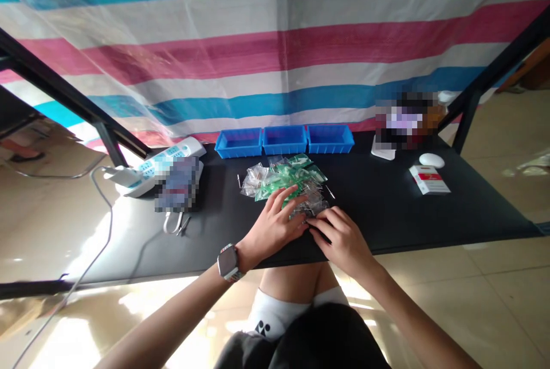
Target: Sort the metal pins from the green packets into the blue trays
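Note:
A heap of small clear plastic bags (283,181), some with green contents, lies on the black table (387,208) in front of me. My left hand (275,223), with a watch on its wrist, rests on the near edge of the heap, fingers spread over the bags. My right hand (339,237) lies flat beside it, fingertips touching the bags at the heap's near right corner. Neither hand is closed round anything that I can see.
Three blue bins (284,141) stand in a row behind the heap. A white power strip (158,164) with a cable lies at the left, a white mouse (431,160) and a red-and-white box (428,179) at the right. Striped tarpaulin hangs behind.

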A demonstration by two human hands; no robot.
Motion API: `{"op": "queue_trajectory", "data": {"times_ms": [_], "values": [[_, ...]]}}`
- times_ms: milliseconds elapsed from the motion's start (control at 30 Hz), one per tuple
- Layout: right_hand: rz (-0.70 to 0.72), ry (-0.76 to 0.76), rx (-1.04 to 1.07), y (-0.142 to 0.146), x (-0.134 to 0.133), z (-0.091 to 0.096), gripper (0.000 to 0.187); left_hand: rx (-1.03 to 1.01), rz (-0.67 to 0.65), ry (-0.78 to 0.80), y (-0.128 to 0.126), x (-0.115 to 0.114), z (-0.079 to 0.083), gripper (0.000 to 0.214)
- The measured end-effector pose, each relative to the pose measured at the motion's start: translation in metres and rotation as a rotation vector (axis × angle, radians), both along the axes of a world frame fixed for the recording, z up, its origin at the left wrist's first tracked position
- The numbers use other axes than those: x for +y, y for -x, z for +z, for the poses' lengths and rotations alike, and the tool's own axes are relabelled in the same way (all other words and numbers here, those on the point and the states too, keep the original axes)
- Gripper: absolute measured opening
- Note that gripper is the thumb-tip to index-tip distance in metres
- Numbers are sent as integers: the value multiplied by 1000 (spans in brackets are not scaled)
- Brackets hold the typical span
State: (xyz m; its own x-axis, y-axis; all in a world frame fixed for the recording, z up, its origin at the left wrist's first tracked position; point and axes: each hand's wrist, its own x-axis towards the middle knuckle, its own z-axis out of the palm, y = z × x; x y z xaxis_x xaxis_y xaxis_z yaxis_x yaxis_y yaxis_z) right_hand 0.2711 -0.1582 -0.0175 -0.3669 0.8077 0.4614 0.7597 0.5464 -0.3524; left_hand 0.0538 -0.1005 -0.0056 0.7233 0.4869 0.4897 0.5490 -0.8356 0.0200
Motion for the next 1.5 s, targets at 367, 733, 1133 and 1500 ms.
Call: {"op": "queue_trajectory", "data": {"times_ms": [367,733,1133,1500], "values": [[-90,36,-34,12,20,1,15,-202,-12,43,1,5,9,7],[-117,56,0,22,40,-2,15,-1033,178,587,-7,42,38,36],[-105,-34,-91,25,39,1,14,-1189,208,788,-6,62,29,42],[-114,25,173,7,42,16,13,-1121,197,826,-8,71,24,43]]}}
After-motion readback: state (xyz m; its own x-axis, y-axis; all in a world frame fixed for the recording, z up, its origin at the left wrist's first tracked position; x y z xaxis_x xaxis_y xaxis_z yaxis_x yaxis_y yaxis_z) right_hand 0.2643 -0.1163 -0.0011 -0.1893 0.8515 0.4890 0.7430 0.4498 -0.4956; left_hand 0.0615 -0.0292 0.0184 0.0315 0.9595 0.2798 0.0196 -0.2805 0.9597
